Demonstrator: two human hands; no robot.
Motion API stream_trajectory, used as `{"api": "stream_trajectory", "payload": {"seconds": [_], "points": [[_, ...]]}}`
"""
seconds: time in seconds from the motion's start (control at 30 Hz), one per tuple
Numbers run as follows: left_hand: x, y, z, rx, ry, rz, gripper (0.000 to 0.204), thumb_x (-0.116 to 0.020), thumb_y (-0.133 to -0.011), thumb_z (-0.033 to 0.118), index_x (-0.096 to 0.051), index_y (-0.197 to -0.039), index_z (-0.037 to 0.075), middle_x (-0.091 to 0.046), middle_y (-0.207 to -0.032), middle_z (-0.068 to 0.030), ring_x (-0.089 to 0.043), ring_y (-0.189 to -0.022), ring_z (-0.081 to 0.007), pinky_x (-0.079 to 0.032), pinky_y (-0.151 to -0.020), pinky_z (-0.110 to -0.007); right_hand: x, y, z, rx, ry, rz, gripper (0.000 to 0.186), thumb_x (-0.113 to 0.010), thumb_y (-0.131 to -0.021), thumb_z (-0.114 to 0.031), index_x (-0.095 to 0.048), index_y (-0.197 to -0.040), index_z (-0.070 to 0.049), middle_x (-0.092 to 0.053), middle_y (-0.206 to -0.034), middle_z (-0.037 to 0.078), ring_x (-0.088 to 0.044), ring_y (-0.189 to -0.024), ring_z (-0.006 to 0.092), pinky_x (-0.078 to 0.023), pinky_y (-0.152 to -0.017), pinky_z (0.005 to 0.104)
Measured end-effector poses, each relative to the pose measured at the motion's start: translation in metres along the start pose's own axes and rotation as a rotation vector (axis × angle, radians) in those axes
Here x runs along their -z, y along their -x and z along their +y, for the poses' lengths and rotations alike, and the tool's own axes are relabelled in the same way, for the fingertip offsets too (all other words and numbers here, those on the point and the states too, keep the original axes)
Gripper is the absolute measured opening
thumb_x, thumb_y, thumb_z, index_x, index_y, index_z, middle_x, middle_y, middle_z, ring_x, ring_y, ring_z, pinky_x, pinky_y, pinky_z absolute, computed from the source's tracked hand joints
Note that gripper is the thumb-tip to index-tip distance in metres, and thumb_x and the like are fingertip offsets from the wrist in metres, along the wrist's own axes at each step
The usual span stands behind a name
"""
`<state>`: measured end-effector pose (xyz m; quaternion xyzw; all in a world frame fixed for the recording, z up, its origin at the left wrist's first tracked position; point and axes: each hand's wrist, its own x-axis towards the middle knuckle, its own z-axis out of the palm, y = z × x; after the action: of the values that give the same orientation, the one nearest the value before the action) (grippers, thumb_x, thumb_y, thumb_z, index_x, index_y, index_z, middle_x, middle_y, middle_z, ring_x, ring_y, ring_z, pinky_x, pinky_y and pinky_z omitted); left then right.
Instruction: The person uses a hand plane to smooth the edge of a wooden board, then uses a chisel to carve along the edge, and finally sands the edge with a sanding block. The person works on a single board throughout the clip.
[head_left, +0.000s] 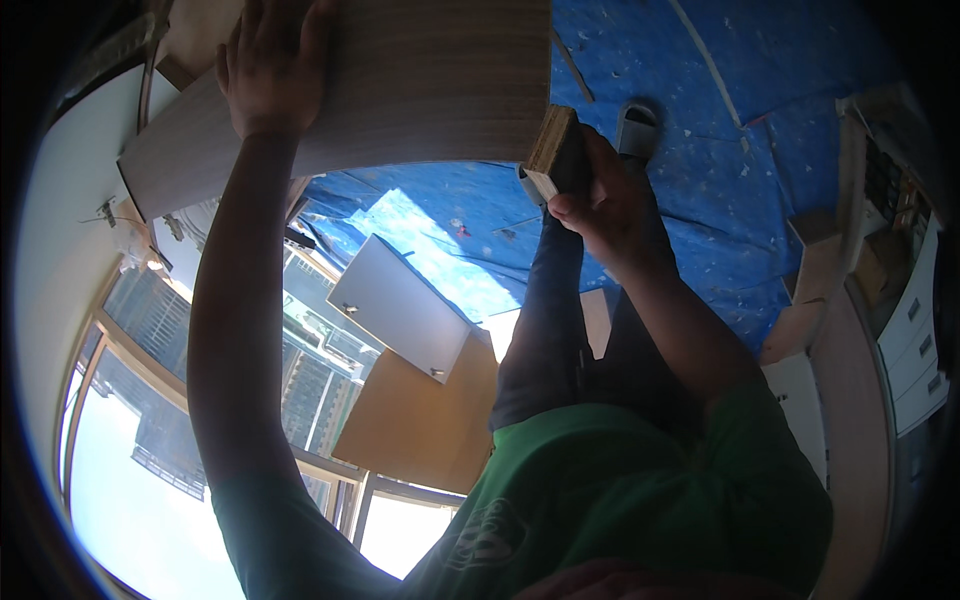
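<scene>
My left hand (275, 80) lies on the face of a large brown wood-grain board (430, 80) at the top of the view, fingers stretched out and slightly apart. My right hand (610, 205) grips a small rectangular wooden block (560, 150) with a dark side and a rough, pale edge. The block is held upright just beside the board's lower right corner, over my legs. I cannot tell whether it touches the board.
A blue tarpaulin (720, 200) covers the floor, my sandalled feet on it. A white panel (390, 300) and a tan board (410, 410) lie lower left, near windows (140, 420). Cardboard boxes (810, 250) and white drawers (910, 350) stand at the right.
</scene>
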<state>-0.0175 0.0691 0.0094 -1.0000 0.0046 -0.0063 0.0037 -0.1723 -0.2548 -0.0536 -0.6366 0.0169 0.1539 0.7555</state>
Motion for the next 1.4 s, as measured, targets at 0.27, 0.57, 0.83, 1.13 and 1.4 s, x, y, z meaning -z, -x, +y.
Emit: {"api": "stream_trajectory", "payload": {"seconds": [0.27, 0.57, 0.83, 1.13, 1.4], "points": [[0.000, -0.002, 0.002, 0.007, 0.031, -0.011, 0.062, -0.046, -0.107, 0.051, -0.055, -0.151, 0.008, -0.041, -0.163, -0.0238, -0.042, -0.146, -0.0416, -0.024, -0.124, -0.055, 0.003, -0.065, -0.022, -0.020, 0.082, -0.011, 0.077, -0.085, -0.089, -0.038, -0.052, -0.148, 0.000, -0.064, -0.123, 0.015, -0.073, -0.093, 0.0220, -0.060, -0.084, 0.0378], [-0.001, 0.000, 0.004, -0.008, -0.026, 0.014, 0.061, -0.047, -0.107, 0.049, -0.056, -0.151, 0.008, -0.044, -0.161, -0.0228, -0.046, -0.143, -0.0409, -0.028, -0.123, -0.052, -0.005, -0.069, -0.030, -0.002, 0.005, 0.046, 0.084, -0.080, -0.090, -0.050, -0.051, -0.151, 0.000, -0.069, -0.116, 0.015, -0.071, -0.105, 0.0239, -0.057, -0.092, 0.0346], [-0.026, -0.001, -0.037, -0.110, -0.051, 0.103, 0.064, -0.040, -0.106, 0.062, -0.051, -0.156, 0.024, -0.041, -0.165, -0.0147, -0.045, -0.147, -0.0348, -0.023, -0.125, -0.052, -0.010, 0.010, -0.001, 0.113, 0.198, 0.063, 0.083, -0.082, -0.088, -0.047, -0.053, -0.150, -0.002, -0.070, -0.111, 0.014, -0.071, -0.101, 0.0207, -0.057, -0.087, 0.0346], [-0.027, -0.007, -0.031, -0.130, -0.018, 0.086, 0.063, -0.039, -0.107, 0.060, -0.053, -0.155, 0.023, -0.043, -0.165, -0.0140, -0.045, -0.147, -0.0346, -0.024, -0.125, -0.051, -0.011, -0.035, -0.012, -0.009, -0.005, 0.084, 0.088, -0.085, -0.087, -0.042, -0.047, -0.155, -0.001, -0.064, -0.128, 0.016, -0.065, -0.121, 0.0257, -0.051, -0.103, 0.0382], [-0.015, -0.006, -0.024, -0.091, -0.030, 0.013, 0.064, -0.037, -0.107, 0.061, -0.049, -0.157, 0.022, -0.042, -0.165, -0.0131, -0.043, -0.149, -0.0329, -0.024, -0.125, -0.052, 0.014, 0.044, -0.011, -0.179, 0.062, 0.035, 0.090, -0.084, -0.089, -0.038, -0.041, -0.158, -0.001, -0.062, -0.129, 0.016, -0.064, -0.117, 0.0263, -0.051, -0.101, 0.0377]]}}
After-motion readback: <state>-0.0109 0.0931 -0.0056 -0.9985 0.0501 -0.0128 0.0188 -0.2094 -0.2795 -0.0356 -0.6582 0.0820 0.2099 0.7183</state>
